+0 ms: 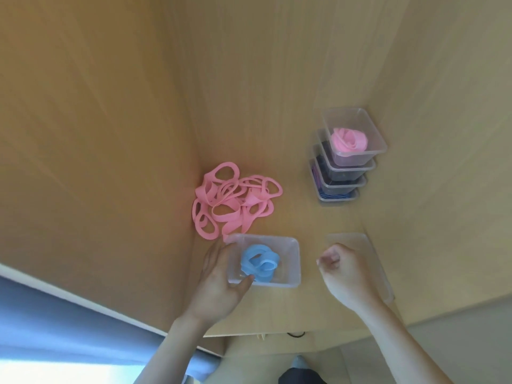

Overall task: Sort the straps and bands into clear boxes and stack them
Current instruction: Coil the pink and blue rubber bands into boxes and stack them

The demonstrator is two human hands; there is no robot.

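Note:
A clear box (292,259) sits near the desk's front edge with a coiled blue band (259,263) inside. My left hand (219,286) grips the box's left wall, thumb on its near rim. My right hand (342,273) hovers to the right of the box with fingers curled shut and nothing visible in them. It hangs over a clear lid (368,250) lying flat on the desk. A heap of pink bands (232,203) lies loose just behind the box. At the back right stands a stack of several clear boxes (346,162); the top one holds a rolled pink band (349,142).
The wooden desk (277,79) is closed in by a wooden panel on the left and another on the right. A blue surface (69,322) lies beyond the left panel. A small black ring (296,334) sits at the desk's front edge.

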